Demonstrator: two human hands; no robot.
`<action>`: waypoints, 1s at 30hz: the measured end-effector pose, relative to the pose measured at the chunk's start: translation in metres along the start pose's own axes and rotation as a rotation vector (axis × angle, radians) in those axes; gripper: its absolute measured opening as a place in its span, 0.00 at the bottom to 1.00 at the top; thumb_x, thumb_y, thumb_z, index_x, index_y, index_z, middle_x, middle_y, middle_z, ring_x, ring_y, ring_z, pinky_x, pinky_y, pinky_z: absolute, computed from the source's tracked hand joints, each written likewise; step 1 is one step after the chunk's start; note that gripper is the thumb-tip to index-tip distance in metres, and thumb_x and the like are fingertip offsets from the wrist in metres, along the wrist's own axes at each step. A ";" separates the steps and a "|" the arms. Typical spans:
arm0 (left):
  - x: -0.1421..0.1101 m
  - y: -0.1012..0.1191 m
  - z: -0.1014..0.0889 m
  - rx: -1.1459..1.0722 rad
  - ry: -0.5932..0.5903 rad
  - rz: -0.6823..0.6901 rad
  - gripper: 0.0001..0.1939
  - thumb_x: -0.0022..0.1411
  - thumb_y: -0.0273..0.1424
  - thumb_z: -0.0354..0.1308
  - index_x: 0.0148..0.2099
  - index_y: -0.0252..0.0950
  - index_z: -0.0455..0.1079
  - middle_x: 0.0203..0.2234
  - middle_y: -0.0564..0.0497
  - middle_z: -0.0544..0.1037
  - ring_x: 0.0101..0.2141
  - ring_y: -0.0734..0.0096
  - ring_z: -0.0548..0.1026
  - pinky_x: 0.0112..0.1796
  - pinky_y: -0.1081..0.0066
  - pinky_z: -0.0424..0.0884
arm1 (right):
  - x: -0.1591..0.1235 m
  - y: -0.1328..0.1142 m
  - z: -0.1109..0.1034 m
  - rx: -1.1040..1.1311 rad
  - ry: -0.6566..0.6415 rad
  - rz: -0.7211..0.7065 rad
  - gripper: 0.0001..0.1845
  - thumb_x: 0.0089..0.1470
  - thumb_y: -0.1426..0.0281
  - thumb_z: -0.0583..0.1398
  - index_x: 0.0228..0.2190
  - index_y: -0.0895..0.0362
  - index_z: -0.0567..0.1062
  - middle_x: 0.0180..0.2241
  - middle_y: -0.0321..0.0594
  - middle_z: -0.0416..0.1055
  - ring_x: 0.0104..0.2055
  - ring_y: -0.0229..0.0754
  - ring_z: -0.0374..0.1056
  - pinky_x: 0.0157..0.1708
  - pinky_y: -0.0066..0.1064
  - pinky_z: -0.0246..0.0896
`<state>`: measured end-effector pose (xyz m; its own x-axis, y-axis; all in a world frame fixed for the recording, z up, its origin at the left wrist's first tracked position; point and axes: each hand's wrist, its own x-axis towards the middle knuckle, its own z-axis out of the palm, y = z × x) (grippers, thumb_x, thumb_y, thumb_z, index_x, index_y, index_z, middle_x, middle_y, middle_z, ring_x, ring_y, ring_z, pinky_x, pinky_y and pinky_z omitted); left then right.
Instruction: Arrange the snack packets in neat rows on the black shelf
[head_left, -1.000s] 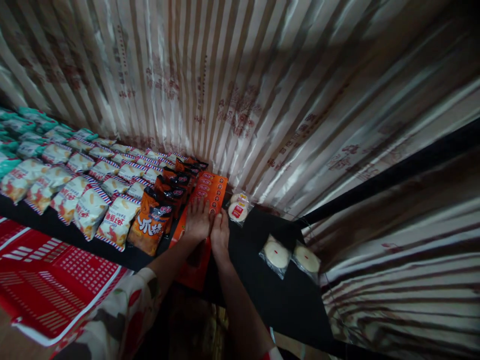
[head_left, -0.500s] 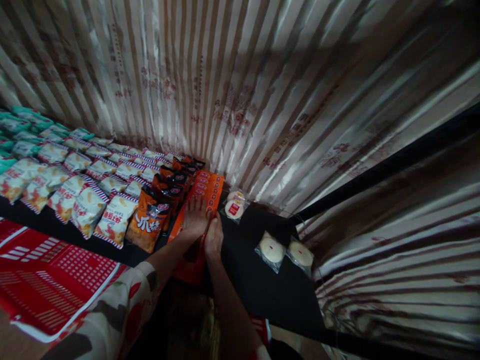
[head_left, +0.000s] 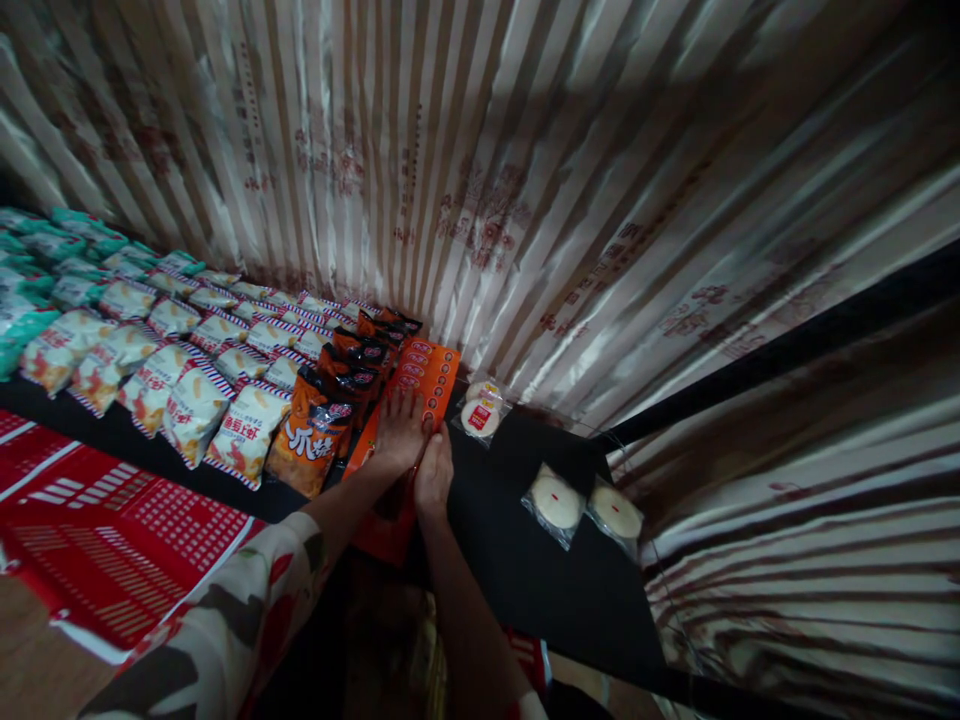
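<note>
My left hand [head_left: 401,430] lies flat with its fingers stretched out on top of orange printed packets [head_left: 432,372], which sit in a row on a black surface. My right hand [head_left: 434,472] is set on edge along the right side of these packets, fingers straight and touching their border. Neither hand grips anything. Just left of the hands stand orange-and-black snack bags [head_left: 306,440], the front one upright. Part of the orange packets is hidden under my left hand and forearm.
White snack bags [head_left: 244,430] and green bags [head_left: 26,300] fill rows to the left. Round white wrapped pieces [head_left: 556,501] lie on the black tabletop [head_left: 547,590] at right. A red basket [head_left: 135,530] stands at front left. A striped curtain and black bar [head_left: 750,345] bound the back.
The whole view has shifted slightly, so everything appears a little further right. My hands keep their places on and beside the orange packets.
</note>
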<state>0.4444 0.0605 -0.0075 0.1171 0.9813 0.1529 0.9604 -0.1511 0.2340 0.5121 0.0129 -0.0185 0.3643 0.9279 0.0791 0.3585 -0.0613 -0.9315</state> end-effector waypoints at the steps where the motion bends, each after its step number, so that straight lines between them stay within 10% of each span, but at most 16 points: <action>1: 0.000 0.000 -0.001 -0.002 -0.012 0.001 0.27 0.67 0.37 0.34 0.65 0.34 0.48 0.62 0.44 0.55 0.63 0.56 0.46 0.59 0.52 0.44 | 0.000 0.000 0.001 -0.005 0.000 -0.001 0.37 0.58 0.54 0.37 0.56 0.67 0.60 0.59 0.53 0.56 0.62 0.45 0.51 0.61 0.39 0.42; 20: -0.001 -0.001 -0.005 0.034 0.004 0.009 0.27 0.67 0.38 0.36 0.63 0.32 0.52 0.62 0.42 0.56 0.62 0.54 0.48 0.59 0.52 0.45 | 0.001 -0.002 0.000 -0.013 0.006 -0.028 0.36 0.58 0.54 0.38 0.55 0.67 0.60 0.58 0.54 0.58 0.61 0.46 0.53 0.60 0.40 0.44; 30: -0.001 0.000 -0.005 0.020 -0.002 0.013 0.27 0.67 0.37 0.35 0.64 0.29 0.52 0.62 0.39 0.53 0.62 0.51 0.47 0.59 0.52 0.44 | 0.056 -0.010 0.000 -0.018 -0.016 -0.019 0.36 0.59 0.53 0.38 0.57 0.64 0.58 0.60 0.51 0.54 0.63 0.44 0.48 0.62 0.41 0.39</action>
<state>0.4429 0.0587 -0.0034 0.1300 0.9796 0.1534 0.9638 -0.1611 0.2125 0.5286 0.0652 -0.0045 0.3438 0.9346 0.0909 0.3804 -0.0501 -0.9235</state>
